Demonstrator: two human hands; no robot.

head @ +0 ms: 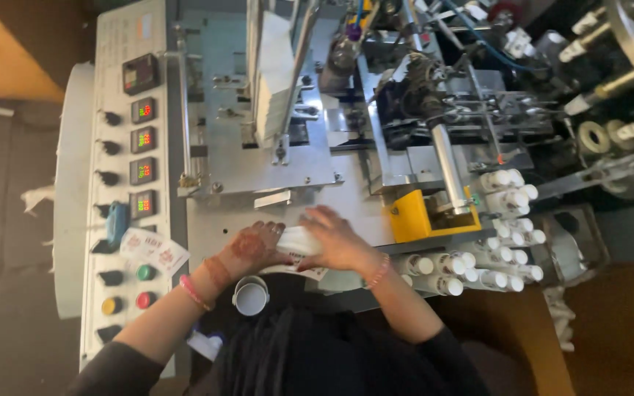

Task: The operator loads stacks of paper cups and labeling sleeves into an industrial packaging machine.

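Observation:
Both my hands meet on a small stack of white flat paper blanks (299, 242) lying on the grey metal bed of a machine (218, 220). My left hand (254, 248), with dark patterning on its back, grips the stack's left end. My right hand (337, 238) covers the right end with curled fingers. A pink bangle sits on each wrist. Part of the stack is hidden under my fingers.
Left is a control panel (130, 191) with red-digit displays, toggle switches and coloured buttons; a printed paper blank (154, 251) lies on it. White tubes (504, 246) pile up at right beside a yellow block (411, 216). A white cup (250, 297) sits near me. Machine feeder parts rise behind.

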